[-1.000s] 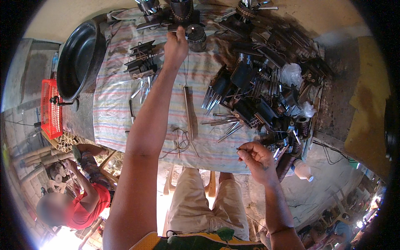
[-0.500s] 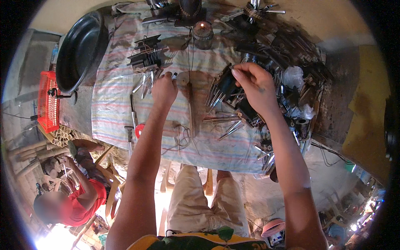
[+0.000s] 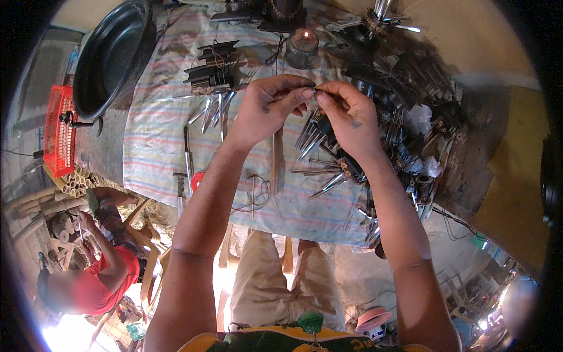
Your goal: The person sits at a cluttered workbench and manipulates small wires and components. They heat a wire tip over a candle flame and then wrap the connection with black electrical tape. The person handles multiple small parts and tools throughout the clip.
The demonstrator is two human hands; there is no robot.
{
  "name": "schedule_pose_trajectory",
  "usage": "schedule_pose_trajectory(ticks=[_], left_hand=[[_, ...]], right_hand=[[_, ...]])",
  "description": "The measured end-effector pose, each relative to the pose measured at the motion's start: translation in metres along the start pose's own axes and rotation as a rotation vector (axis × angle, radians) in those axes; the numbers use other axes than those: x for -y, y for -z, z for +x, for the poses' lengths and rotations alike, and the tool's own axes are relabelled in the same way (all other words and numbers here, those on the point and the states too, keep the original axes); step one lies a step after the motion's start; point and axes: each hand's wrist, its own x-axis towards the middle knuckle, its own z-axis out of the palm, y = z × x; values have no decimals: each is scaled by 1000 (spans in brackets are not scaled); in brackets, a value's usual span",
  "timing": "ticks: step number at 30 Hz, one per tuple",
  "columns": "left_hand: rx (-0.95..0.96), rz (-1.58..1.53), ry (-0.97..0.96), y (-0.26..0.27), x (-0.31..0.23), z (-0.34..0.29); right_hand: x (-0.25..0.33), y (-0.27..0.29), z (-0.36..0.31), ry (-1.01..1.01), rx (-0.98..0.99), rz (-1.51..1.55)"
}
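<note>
L hand (image 3: 267, 108) + R hand (image 3: 355, 117) meet fingertip to fingertip over mid worktop (image 3: 454, 176), thumbs & forefingers pinching a tiny dark piece (image 3: 315, 89) btwn them, too small to ID. Lit jar lamp (image 3: 302, 51) just beyond, twd far edge; cord-tied black bundle (image 3: 205, 74) w/ silver rods (image 3: 212, 111) to its L, more metal rods (image 3: 327, 186) heaped twd R edge. Striped cloth (image 3: 158, 141) covers most of worktop, black basin (image 3: 108, 58) at far L corner, red plastic basket (image 3: 58, 132) by L edge.
</note>
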Motion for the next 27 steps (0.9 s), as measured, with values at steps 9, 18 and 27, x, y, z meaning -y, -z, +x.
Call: schedule_pose_trajectory(ticks=[9,18,27], left_hand=[[-49,113,-134,4,17,17],[-245,131,-138,8,41,47],[-345,106,-3,31,65,21]], right_hand=[[-5,-1,19,-123,64,165],[-33,1,71,88,-112,-248],[-58,-1,110,417,-260,-572]])
